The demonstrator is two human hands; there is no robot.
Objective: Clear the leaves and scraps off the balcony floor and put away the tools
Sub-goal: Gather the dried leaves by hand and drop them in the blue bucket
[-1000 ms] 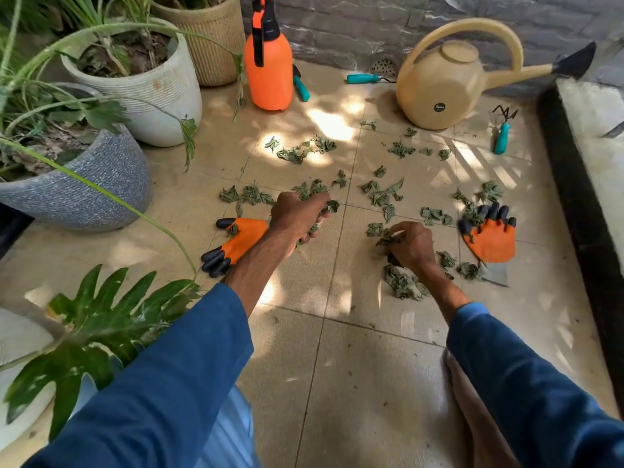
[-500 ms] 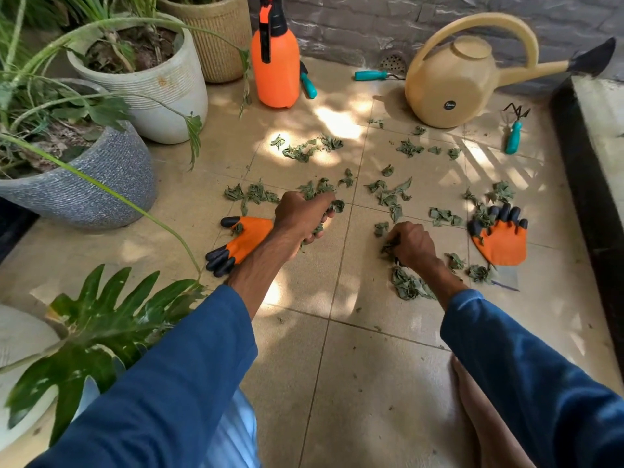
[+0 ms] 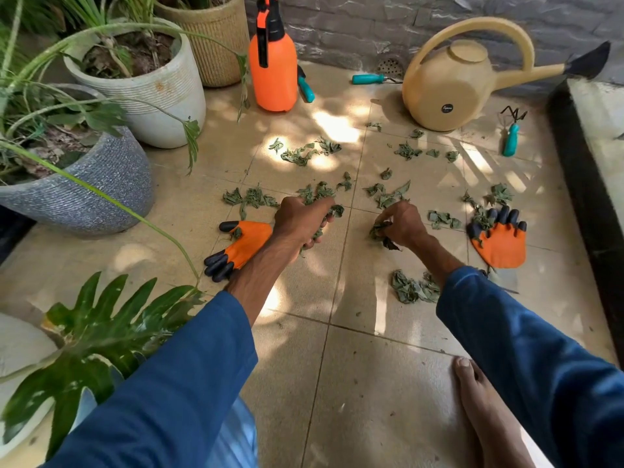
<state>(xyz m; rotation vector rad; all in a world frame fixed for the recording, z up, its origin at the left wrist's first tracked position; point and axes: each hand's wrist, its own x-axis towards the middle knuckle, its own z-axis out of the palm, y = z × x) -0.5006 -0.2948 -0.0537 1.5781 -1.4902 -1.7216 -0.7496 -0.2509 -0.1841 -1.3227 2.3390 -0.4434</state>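
Left hand (image 3: 299, 221) clutching bunch of leaves (image 3: 317, 197); right hand (image 3: 401, 224) pinching leaf scraps (image 3: 380, 229)

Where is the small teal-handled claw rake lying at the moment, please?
In the head view, the teal-handled claw rake lies far right on the tiled floor, beside the beige plastic watering can.

Watering can label (image 3: 447, 108) illegible

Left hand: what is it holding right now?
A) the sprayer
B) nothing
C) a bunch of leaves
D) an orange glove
C: the left hand is curled round a bunch of leaves that poke out between its fingers, while the nearest glove lies flat on the floor beside it.
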